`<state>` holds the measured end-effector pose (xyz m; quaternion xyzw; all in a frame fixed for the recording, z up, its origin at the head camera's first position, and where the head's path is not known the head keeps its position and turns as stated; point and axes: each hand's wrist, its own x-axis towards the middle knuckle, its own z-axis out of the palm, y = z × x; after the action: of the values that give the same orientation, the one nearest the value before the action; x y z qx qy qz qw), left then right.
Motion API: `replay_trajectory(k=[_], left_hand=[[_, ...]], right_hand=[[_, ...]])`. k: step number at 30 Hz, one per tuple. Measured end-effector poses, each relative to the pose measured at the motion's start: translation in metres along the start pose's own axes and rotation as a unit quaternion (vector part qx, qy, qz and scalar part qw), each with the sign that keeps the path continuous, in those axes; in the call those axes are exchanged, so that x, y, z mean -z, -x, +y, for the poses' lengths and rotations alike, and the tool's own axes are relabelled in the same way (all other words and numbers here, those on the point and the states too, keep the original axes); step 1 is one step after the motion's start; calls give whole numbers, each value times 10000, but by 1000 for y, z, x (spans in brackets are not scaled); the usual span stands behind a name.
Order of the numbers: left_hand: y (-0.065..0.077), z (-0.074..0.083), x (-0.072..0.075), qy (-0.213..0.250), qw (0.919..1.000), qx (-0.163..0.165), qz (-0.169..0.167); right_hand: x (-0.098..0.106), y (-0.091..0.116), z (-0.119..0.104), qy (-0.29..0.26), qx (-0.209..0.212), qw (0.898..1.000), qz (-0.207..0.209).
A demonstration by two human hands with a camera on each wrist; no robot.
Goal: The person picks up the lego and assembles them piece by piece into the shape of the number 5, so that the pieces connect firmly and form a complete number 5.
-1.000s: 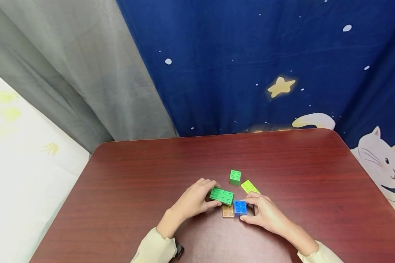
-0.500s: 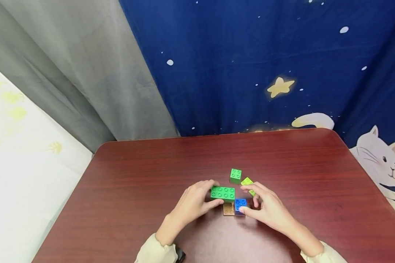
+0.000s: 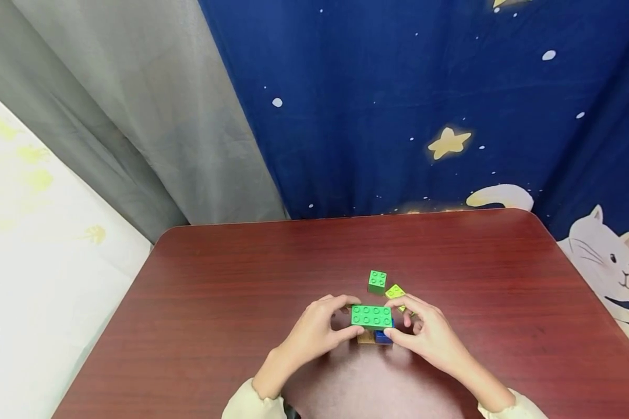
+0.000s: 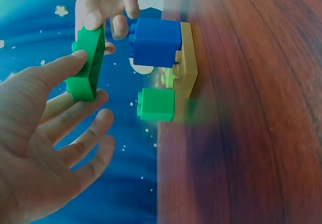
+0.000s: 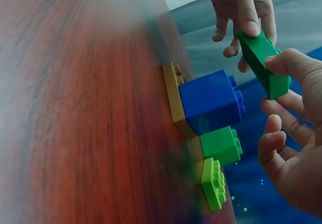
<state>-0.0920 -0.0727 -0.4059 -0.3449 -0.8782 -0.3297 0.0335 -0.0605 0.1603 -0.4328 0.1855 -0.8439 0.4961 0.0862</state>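
A long green building brick (image 3: 371, 317) with two rows of studs is held level above the table by both hands. My left hand (image 3: 317, 329) pinches its left end between thumb and fingers, and my right hand (image 3: 424, 327) pinches the right end. Beneath it, a blue brick (image 4: 157, 42) sits on one part of a flat tan plate (image 4: 188, 58), whose studs beside the blue brick are bare. In the wrist views a gap shows between the long green brick and the blue one.
Farther back on the dark red wooden table (image 3: 251, 262) stands a small green brick (image 3: 377, 281). A flat lime plate (image 3: 395, 292) lies just right of it, partly covered by my right hand in the head view. A blue curtain (image 3: 356, 116) hangs behind the table.
The long green brick has moved right over the blue brick, carried by my left hand. My right hand has let go of the blue brick and taken the green brick's right end.
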Motion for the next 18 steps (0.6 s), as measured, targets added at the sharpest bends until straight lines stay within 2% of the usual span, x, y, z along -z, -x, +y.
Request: replay_trajectory(k=[10, 14, 18], left_hand=[[-1, -3, -4, 458, 9985, 167, -240], [2, -5, -7, 458, 9988, 133, -136], [2, -9, -12, 371, 9991, -159, 107]], right_hand=[[4, 7, 6, 187, 96, 9997, 98], [3, 7, 7, 305, 182, 9994, 41], [3, 8, 9, 434, 310, 9985, 78]])
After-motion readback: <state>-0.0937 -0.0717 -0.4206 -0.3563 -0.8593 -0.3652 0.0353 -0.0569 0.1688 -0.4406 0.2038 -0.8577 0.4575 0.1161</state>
